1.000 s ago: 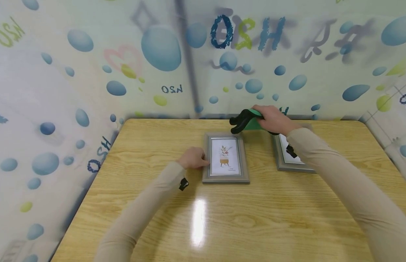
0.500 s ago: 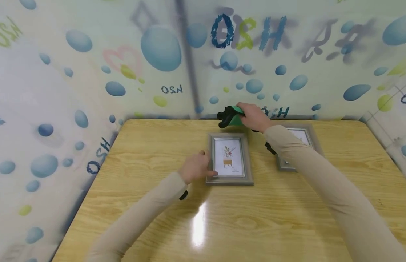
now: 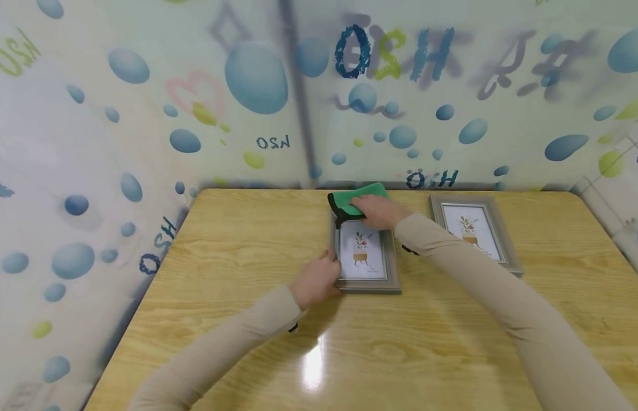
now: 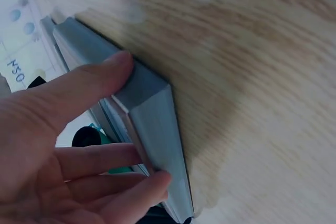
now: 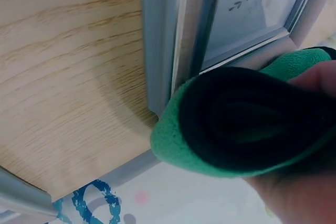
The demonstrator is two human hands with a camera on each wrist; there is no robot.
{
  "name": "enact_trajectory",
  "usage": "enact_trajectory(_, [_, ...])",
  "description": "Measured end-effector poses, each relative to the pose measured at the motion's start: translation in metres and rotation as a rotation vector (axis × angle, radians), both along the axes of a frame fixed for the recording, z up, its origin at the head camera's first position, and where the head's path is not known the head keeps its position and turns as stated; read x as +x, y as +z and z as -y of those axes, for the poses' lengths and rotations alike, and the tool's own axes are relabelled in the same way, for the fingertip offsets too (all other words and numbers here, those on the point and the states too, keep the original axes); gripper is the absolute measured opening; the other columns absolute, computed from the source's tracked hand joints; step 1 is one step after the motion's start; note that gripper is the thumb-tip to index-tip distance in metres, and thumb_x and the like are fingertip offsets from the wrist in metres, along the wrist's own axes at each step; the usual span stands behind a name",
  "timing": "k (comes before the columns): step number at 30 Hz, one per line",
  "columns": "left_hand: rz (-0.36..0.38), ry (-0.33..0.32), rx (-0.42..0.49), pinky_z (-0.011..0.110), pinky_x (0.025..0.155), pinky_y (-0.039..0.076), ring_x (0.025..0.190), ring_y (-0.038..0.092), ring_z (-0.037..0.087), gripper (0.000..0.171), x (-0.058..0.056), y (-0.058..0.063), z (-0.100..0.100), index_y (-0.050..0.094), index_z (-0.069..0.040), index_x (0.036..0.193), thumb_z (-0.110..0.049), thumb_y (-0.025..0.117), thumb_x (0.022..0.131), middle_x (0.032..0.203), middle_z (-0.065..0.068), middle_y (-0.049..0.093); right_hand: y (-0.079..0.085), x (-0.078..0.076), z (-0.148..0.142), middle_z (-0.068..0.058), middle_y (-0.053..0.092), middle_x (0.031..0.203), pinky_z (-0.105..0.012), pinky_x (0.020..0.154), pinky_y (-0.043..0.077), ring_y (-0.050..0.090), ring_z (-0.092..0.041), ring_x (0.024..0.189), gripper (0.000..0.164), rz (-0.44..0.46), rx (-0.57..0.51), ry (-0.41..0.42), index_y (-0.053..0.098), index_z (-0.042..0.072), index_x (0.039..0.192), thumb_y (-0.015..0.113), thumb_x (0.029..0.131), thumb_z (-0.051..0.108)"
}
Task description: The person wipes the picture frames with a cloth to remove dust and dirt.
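A grey picture frame [image 3: 370, 286] with a potted-plant print lies face up on the table. My left hand [image 3: 315, 281] grips its lower left corner. In the left wrist view, the thumb lies on one edge of the frame [image 4: 157, 124] and the fingers touch the adjoining side. My right hand [image 3: 382, 212] holds a folded green cloth [image 3: 372, 191] with black edging over the frame's top edge. Seen from the right wrist, the folded cloth [image 5: 170, 142] laps against the frame's corner and covers part of its border.
A second grey picture frame [image 3: 510, 245] with a similar print lies to the right, partly behind my right sleeve. The wooden table [image 3: 236, 240] ends at a wall [image 3: 247, 165] patterned with blue drops. Light glares off the tabletop near the front.
The right hand has moved left and down, bringing the cloth from above the table's back edge onto the frame's top. The left hand has shifted to the lower left corner; the frame slid slightly right.
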State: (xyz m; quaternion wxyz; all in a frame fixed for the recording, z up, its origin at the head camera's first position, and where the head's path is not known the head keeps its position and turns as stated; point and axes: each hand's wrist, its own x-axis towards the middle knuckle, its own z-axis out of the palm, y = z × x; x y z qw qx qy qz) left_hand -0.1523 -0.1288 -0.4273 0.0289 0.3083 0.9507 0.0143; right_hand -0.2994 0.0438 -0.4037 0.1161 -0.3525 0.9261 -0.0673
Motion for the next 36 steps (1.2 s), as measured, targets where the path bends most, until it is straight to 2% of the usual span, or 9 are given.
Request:
enact_trajectory(2, [-0.03, -0.022, -0.02, 0.031, 0.079, 0.054, 0.098, 0.061, 0.031, 0.037, 0.0, 0.0, -0.001, 0.067, 0.0, 0.084, -0.028, 0.087, 0.071, 0.1, 0.018, 0.06, -0.002, 0.0, 0.002, -0.021, 0.051, 0.135, -0.045, 0.105, 0.036, 0.047, -0.034, 0.125, 0.047, 0.016, 0.011, -0.012, 0.046, -0.002, 0.138, 0.059, 0.093, 0.005])
enact_trajectory(5, [-0.04, -0.035, -0.044, 0.031, 0.081, 0.054, 0.098, 0.061, 0.031, 0.034, 0.001, 0.0, -0.002, 0.069, 0.0, 0.082, -0.027, 0.086, 0.072, 0.1, 0.018, 0.061, -0.005, -0.005, 0.007, -0.021, 0.052, 0.133, -0.044, 0.104, 0.037, 0.048, -0.034, 0.124, 0.047, 0.033, 0.011, -0.026, 0.046, -0.003, 0.137, 0.057, 0.092, 0.005])
enact_trajectory(8, [0.001, -0.03, -0.042, 0.032, 0.084, 0.053, 0.098, 0.062, 0.031, 0.031, 0.002, 0.001, -0.003, 0.07, 0.001, 0.086, -0.024, 0.085, 0.073, 0.101, 0.017, 0.061, -0.01, -0.01, 0.019, -0.02, 0.054, 0.13, -0.043, 0.102, 0.039, 0.05, -0.033, 0.121, 0.044, 0.041, 0.014, -0.028, 0.048, -0.003, 0.135, 0.056, 0.093, 0.005])
enact_trajectory(14, [0.038, -0.031, -0.034, 0.034, 0.087, 0.051, 0.088, 0.065, 0.023, 0.026, -0.001, 0.0, -0.005, 0.07, -0.001, 0.086, -0.018, 0.085, 0.074, 0.095, 0.011, 0.063, -0.017, -0.013, 0.045, -0.021, 0.054, 0.129, -0.043, 0.101, 0.04, 0.052, -0.033, 0.118, 0.043, 0.006, -0.065, 0.074, 0.046, -0.002, 0.135, 0.056, 0.094, 0.003])
enact_trajectory(17, [0.02, -0.043, -0.038, 0.036, 0.092, 0.049, 0.094, 0.065, 0.027, 0.025, -0.001, 0.0, -0.005, 0.07, -0.001, 0.084, -0.019, 0.085, 0.073, 0.098, 0.014, 0.065, -0.019, -0.013, 0.047, -0.022, 0.052, 0.132, -0.043, 0.102, 0.039, 0.05, -0.034, 0.121, 0.045, 0.004, -0.093, 0.095, 0.044, -0.001, 0.138, 0.056, 0.094, 0.004])
enact_trajectory(22, [-0.02, -0.062, -0.053, 0.038, 0.091, 0.05, 0.095, 0.065, 0.031, 0.027, -0.001, 0.001, -0.004, 0.068, -0.003, 0.08, -0.022, 0.085, 0.071, 0.098, 0.017, 0.067, -0.019, -0.018, 0.028, -0.023, 0.05, 0.135, -0.045, 0.105, 0.036, 0.047, -0.036, 0.124, 0.047, 0.017, -0.106, 0.067, 0.044, -0.003, 0.138, 0.057, 0.094, 0.006])
enact_trajectory(27, [-0.02, -0.061, -0.035, 0.033, 0.077, 0.055, 0.083, 0.064, 0.025, 0.029, -0.002, 0.0, -0.004, 0.067, -0.003, 0.081, -0.022, 0.086, 0.07, 0.087, 0.011, 0.064, -0.018, -0.026, -0.012, -0.025, 0.052, 0.131, -0.049, 0.102, 0.038, 0.048, -0.039, 0.122, 0.045, 0.049, -0.083, 0.016, 0.046, -0.006, 0.136, 0.055, 0.093, 0.005])
enact_trajectory(31, [-0.039, -0.065, -0.037, 0.028, 0.069, 0.054, 0.076, 0.059, 0.021, 0.031, -0.003, 0.002, -0.003, 0.067, -0.003, 0.079, -0.023, 0.087, 0.068, 0.081, 0.008, 0.061, -0.021, -0.033, -0.041, -0.028, 0.05, 0.132, -0.052, 0.1, 0.038, 0.047, -0.041, 0.122, 0.045, 0.069, -0.07, -0.01, 0.045, -0.008, 0.136, 0.054, 0.094, 0.007])
enact_trajectory(36, [-0.037, -0.07, -0.045, 0.029, 0.071, 0.053, 0.076, 0.058, 0.02, 0.031, -0.004, 0.001, -0.003, 0.064, -0.005, 0.075, -0.024, 0.088, 0.067, 0.08, 0.007, 0.06, -0.016, -0.029, -0.044, -0.028, 0.05, 0.131, -0.052, 0.099, 0.039, 0.048, -0.041, 0.121, 0.045, 0.099, -0.002, -0.075, 0.045, -0.008, 0.135, 0.053, 0.095, 0.01])
